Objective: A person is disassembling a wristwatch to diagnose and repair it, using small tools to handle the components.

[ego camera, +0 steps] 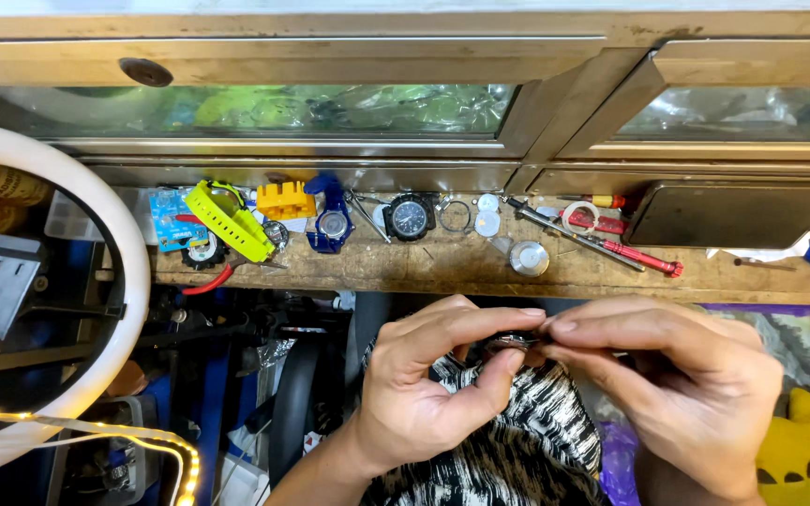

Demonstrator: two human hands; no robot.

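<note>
Both my hands meet at the lower middle, below the edge of a narrow wooden workbench [442, 272]. My left hand [424, 384] pinches a small round metal watch part [510, 343] between thumb and fingers. The fingertips of my right hand [677, 394] press on the same part from the right. Most of the part is hidden by my fingers. Under my hands lies black-and-white patterned cloth [508, 450].
On the bench lie a yellow-green watch strap [227, 220], a yellow holder block [285, 200], a blue watch [330, 223], a black watch [410, 217], round glass discs [487, 223], a metal case back [529, 259], red-handled screwdrivers [644, 258] and a dark phone [728, 215]. A white ring light [114, 244] stands at left.
</note>
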